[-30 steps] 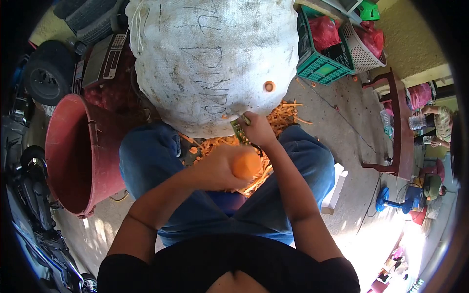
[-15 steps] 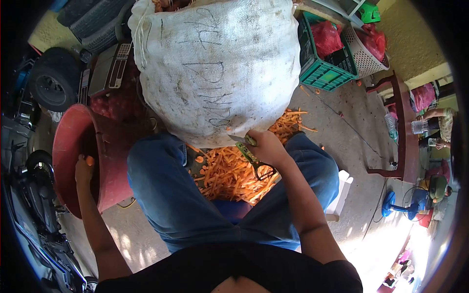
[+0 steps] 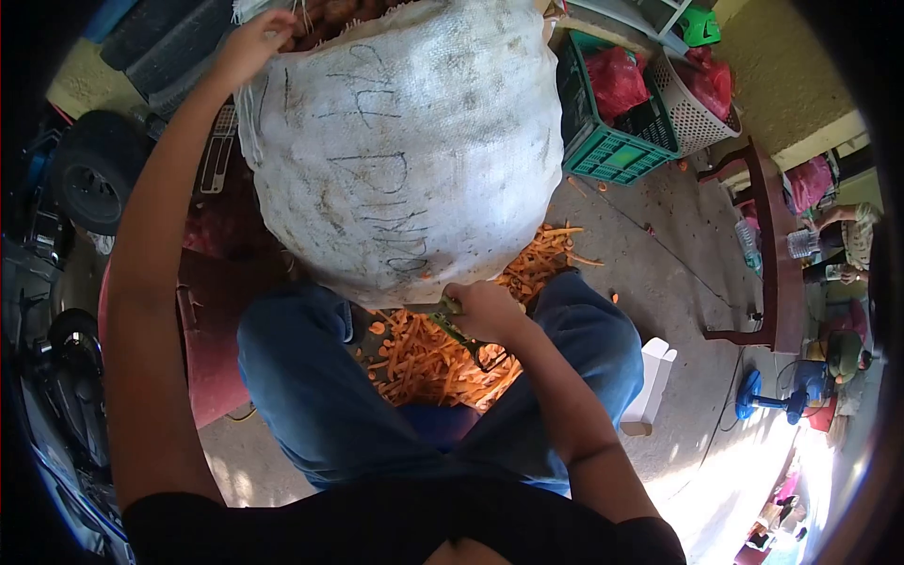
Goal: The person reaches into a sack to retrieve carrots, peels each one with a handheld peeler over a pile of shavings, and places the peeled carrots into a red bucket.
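Observation:
My left hand (image 3: 256,45) reaches to the mouth of a large white woven sack (image 3: 405,160), its fingers partly curled and apart with nothing visible in them. Brownish-orange roots (image 3: 344,11) show inside the sack's top. My right hand (image 3: 485,311) is closed around a green-handled peeler (image 3: 454,325), low in front of the sack. A short metal blade points left from that hand, and a dark loop hangs below it; the grip is partly hidden. Beneath lies a heap of orange carrot peelings (image 3: 438,363) between my knees.
A red tub (image 3: 217,339) stands at my left, partly behind my forearm. Beyond the sack at right are a green crate (image 3: 617,155) and a white basket (image 3: 692,113) with red bags. A wooden bench (image 3: 777,254), blue fan (image 3: 750,395) and another person's arm (image 3: 838,217) are farther right.
My left hand has moved from inside the red tub, where an orange piece showed beside it, up to the sack's mouth. My right hand keeps hold of the peeler, slightly lower in view.

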A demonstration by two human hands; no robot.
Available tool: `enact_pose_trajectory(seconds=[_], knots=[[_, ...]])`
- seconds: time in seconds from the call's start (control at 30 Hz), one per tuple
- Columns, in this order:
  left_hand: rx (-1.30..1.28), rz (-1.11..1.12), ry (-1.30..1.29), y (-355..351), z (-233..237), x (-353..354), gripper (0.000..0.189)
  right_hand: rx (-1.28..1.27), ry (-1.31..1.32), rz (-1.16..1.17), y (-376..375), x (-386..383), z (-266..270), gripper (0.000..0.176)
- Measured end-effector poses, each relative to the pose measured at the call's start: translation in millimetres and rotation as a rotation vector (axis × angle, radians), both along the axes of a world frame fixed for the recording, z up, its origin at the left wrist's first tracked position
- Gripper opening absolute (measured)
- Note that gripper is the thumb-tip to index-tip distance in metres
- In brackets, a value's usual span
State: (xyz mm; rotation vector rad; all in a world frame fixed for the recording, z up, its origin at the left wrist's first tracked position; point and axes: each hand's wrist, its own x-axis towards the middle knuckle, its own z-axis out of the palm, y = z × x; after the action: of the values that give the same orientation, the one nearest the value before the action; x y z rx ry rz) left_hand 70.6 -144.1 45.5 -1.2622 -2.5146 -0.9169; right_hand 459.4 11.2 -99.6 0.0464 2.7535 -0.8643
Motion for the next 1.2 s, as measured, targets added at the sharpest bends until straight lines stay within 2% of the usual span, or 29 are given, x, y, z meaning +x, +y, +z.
enact_pose_trajectory(seconds=[0.07, 0.1, 0.17, 0.2, 0.27, 0.3, 0.37, 0.5, 0.57, 0.67, 0.77, 0.87, 1.0, 1.07, 1.1, 1.17, 1.2], knots=[[-0.050, -0.106, -0.054, 18, -20, -88, 0.027, 0.001, -0.014, 0.025, 1, -4, -4, 0.023], [-0.050, -0.107, -0.056, 25, -21, -95, 0.027, 0.001, -0.023, 0.032, 1, -5, -6, 0.022], [-0.396, 0.084, 0.197, 34, -23, -108, 0.034, -0.002, -0.034, 0.039, 0, -7, -5, 0.022], [-0.397, 0.083, 0.196, 37, -21, -109, 0.034, -0.007, -0.062, 0.057, 0, -8, 1, 0.021], [-0.607, 0.094, 0.010, 45, -17, -110, 0.039, -0.009, -0.089, 0.071, 1, -10, 2, 0.021], [-0.605, 0.093, 0.011, 49, -14, -101, 0.039, -0.020, -0.099, 0.077, 1, -11, 0, 0.021], [-0.953, 0.361, 0.315, 57, -13, -83, 0.043, -0.024, -0.114, 0.100, 2, -14, 1, 0.022], [-1.054, 0.411, 0.430, 65, -34, -116, 0.053, -0.029, -0.180, 0.144, -1, -24, -7, 0.026], [-1.261, 0.353, 0.429, 77, -25, -104, 0.052, -0.032, -0.198, 0.165, -2, -28, -10, 0.027], [-1.260, 0.421, 0.408, 94, -15, -80, 0.041, -0.039, -0.219, 0.193, 3, -34, -9, 0.028], [-1.112, 0.403, 0.516, 91, -48, -127, 0.034, -0.043, -0.253, 0.156, 10, -41, -8, 0.030], [-1.231, 0.418, 0.562, 103, -42, -116, 0.032, -0.048, -0.240, 0.161, 13, -44, -9, 0.031], [-1.149, 0.412, 0.570, 95, -26, -120, 0.037, -0.059, -0.221, 0.166, 12, -43, -10, 0.031], [-0.771, 0.505, 0.305, 92, 1, -96, 0.039, -0.063, -0.208, 0.160, 11, -39, -9, 0.031], [-0.772, 0.513, 0.305, 87, 22, -67, 0.039, -0.057, -0.199, 0.162, 10, -37, -7, 0.031], [-0.349, 0.536, -0.062, 76, 58, -8, 0.057, -0.054, -0.186, 0.164, 8, -34, -5, 0.031], [-0.201, 0.336, -0.012, 49, 46, -28, 0.048, -0.041, -0.195, 0.162, 8, -31, -5, 0.029]])
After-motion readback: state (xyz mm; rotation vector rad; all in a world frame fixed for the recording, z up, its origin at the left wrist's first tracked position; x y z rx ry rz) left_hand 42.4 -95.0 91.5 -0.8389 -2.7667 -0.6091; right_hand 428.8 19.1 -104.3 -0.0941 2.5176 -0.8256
